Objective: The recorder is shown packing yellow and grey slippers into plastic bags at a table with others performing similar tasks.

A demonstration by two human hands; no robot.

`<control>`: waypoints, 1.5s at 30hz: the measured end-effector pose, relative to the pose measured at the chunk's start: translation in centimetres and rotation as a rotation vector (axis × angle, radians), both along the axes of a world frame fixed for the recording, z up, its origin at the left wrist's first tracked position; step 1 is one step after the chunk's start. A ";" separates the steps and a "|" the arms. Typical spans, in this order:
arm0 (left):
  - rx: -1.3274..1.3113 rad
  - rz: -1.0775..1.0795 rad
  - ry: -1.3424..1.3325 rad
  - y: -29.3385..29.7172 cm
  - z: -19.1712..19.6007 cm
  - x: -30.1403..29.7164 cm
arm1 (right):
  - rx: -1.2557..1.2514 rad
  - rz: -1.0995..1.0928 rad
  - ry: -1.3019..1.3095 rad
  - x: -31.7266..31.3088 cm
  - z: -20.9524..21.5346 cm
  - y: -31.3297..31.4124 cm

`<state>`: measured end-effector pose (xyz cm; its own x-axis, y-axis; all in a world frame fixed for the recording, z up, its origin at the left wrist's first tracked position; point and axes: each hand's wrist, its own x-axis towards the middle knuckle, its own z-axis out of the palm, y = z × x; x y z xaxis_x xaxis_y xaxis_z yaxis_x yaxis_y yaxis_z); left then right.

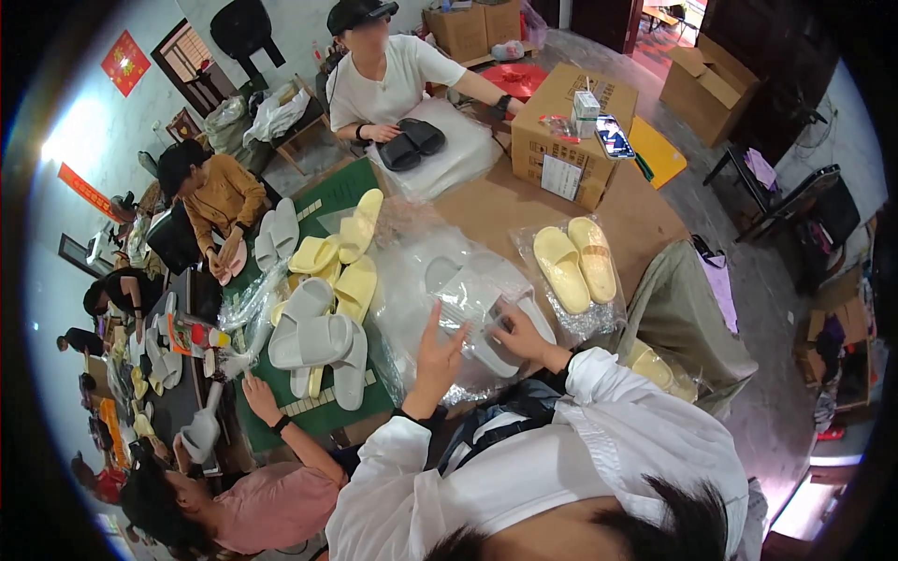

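In the head view, the person's left hand point(438, 348) is raised above the table with the fingers spread and pointing up, its fingertips touching the edge of a pale grey foam slipper wrapped in a clear plastic bag point(482, 309). The right hand point(520, 334) lies on the same slipper, fingers curled down and pressed on the crinkled plastic near the slipper's middle. The slipper looks thick-soled, smooth and whitish grey; it lies flat in front of the person on a heap of clear plastic bags point(421, 271) that covers the brown table top point(645, 220). Its shape is partly blurred by glare on the film.

Just to the right lies a bagged pair of pale yellow slippers point(575, 264), soles down, side by side. To the left, on a green mat point(323, 411), rest loose grey slippers point(318, 341) and loose yellow slippers point(341, 257). Across the table a person in a white shirt holds a pair of black slippers point(412, 142) beside a brown cardboard box point(566, 131). Another person's hand point(260, 393) rests on the green mat at lower left.
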<state>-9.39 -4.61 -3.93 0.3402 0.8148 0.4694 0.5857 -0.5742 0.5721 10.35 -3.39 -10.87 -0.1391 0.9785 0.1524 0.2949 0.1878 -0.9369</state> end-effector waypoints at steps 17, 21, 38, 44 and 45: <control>-0.011 0.028 -0.105 -2.4 -4.8 1.5 | 0.100 -0.373 -0.023 -2.1 -1.6 1.5; -0.609 -0.035 -0.196 -3.1 -6.4 1.0 | 0.150 -0.444 -0.154 -3.4 -1.8 1.6; -1.124 -0.078 -1.439 3.0 -0.5 -1.4 | 0.264 -0.125 -0.573 1.8 5.9 3.8; -1.158 -0.083 -1.148 3.7 1.1 1.6 | 0.280 -0.169 -0.729 3.9 8.2 -1.4; -1.174 -0.102 -0.994 3.4 1.7 2.4 | 0.283 -0.166 -0.729 4.3 8.4 -1.4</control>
<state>-7.03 -1.22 -2.19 0.3641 0.8689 -0.3352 -0.3055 0.4515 0.8384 14.66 -4.84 -2.48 -0.1552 0.9330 0.3247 0.8600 0.2893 -0.4203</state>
